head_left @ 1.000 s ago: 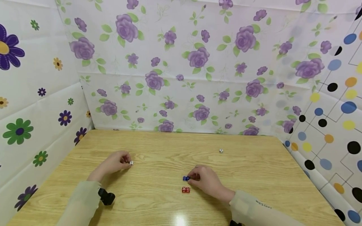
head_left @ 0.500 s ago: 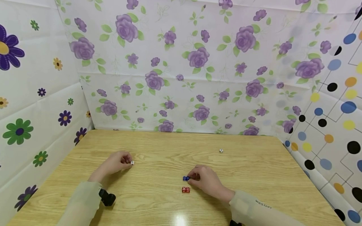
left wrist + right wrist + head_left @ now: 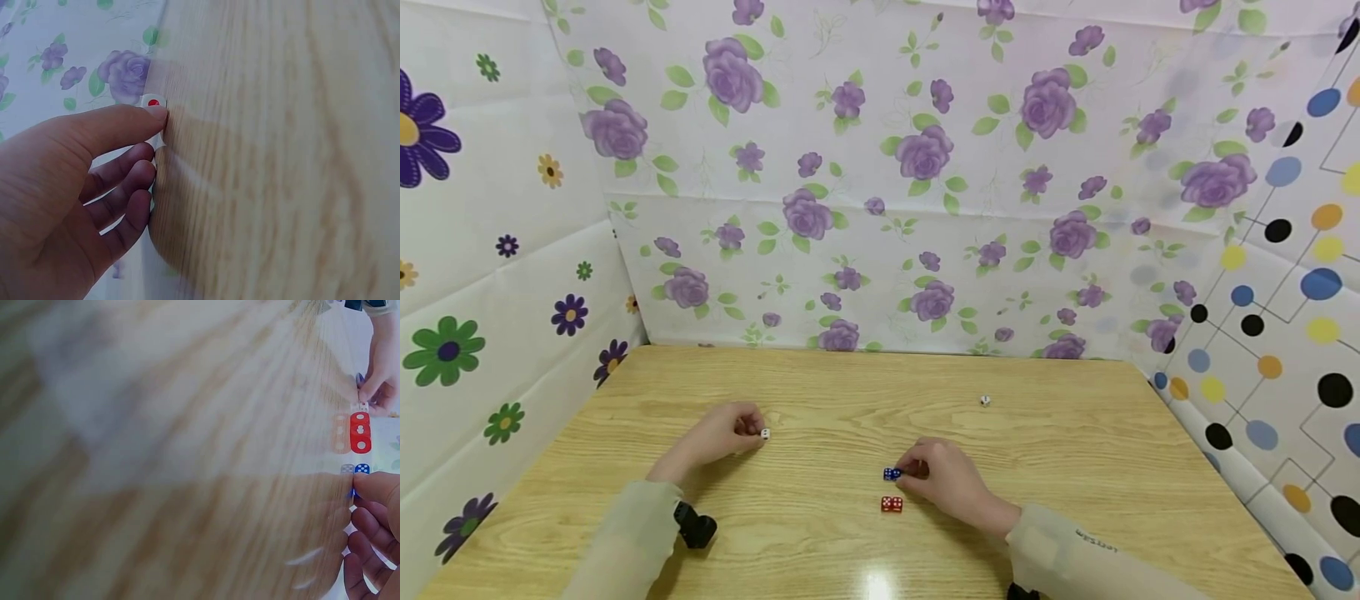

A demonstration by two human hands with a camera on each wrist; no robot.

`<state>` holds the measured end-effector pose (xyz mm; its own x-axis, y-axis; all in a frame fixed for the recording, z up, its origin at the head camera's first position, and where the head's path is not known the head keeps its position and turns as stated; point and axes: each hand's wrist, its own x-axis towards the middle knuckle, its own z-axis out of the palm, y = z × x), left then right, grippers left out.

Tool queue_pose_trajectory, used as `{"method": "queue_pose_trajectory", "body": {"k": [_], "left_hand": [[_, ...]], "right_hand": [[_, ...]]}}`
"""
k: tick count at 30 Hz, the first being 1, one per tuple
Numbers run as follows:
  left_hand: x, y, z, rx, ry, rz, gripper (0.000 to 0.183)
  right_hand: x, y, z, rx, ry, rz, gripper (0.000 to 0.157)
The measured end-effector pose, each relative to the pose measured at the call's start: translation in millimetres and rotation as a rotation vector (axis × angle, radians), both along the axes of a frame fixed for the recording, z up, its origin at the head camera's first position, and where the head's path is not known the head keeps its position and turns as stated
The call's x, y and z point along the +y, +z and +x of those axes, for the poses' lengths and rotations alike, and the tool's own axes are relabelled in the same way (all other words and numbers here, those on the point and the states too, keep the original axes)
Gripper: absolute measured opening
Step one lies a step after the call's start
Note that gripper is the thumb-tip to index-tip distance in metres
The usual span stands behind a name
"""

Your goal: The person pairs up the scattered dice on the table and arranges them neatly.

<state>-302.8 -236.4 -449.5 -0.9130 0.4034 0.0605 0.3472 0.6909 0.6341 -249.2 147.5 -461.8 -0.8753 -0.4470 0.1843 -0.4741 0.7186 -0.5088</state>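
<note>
Out on the left half of the table, my left hand [image 3: 726, 435] pinches a white die [image 3: 765, 433] between thumb and fingertips. In the left wrist view a red dot shows on the die [image 3: 153, 100] just above the thumb tip. My right hand [image 3: 946, 482] has thumb and fingertips on the right one of two blue dice [image 3: 888, 474], which sit side by side. Part of that die is hidden by the fingers. A pair of red dice [image 3: 891, 504] lies just nearer than the blue pair, side by side too.
Another white die [image 3: 985, 401] lies farther back, right of centre. The wooden table [image 3: 820, 550] meets a flowered cloth [image 3: 880, 275] at its back edge. Patterned sheets [image 3: 1262, 358] hang on both sides.
My left hand has slid a little to the right with the white die. My right hand and the blue and red dice stay in place.
</note>
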Motion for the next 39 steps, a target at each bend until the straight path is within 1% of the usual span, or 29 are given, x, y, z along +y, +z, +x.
{"method": "queue_pose_trajectory", "body": {"k": [5,11,18,20,25,30,34,39], "left_hand": [[3,-1.3,-0.6,0.006,-0.002,0.000,0.010],[13,-1.2,-2.0,0.016,-0.034,0.005,0.010],[34,-2.6,-6.7,0.038,-0.097,0.004,0.009],[40,-3.2,-8.6,0.027,-0.111,0.013,0.009],[56,-4.5,-12.2,0.005,-0.126,0.008,0.008],[74,-4.0,-14.4,0.007,-0.149,-0.006,0.006],[90,-4.2,-16.2,0.020,-0.177,-0.024,0.007],[108,-4.1,-17.2,0.035,-0.179,-0.053,0.009]], "right_hand": [[-1,0.2,0.0,-0.005,0.000,-0.002,0.012],[0,-1.1,-0.5,0.010,-0.002,-0.004,0.011],[0,-2.1,-1.4,0.017,0.011,-0.008,0.012],[0,-2.0,-1.7,0.010,0.010,-0.007,0.011],[0,-1.5,-2.1,0.007,0.006,-0.009,0.011],[0,-1.3,-2.2,0.007,0.005,-0.009,0.011],[0,-1.5,-2.0,0.008,0.009,-0.011,0.011],[0,-1.1,-1.8,0.014,0.012,-0.017,0.011]]}}
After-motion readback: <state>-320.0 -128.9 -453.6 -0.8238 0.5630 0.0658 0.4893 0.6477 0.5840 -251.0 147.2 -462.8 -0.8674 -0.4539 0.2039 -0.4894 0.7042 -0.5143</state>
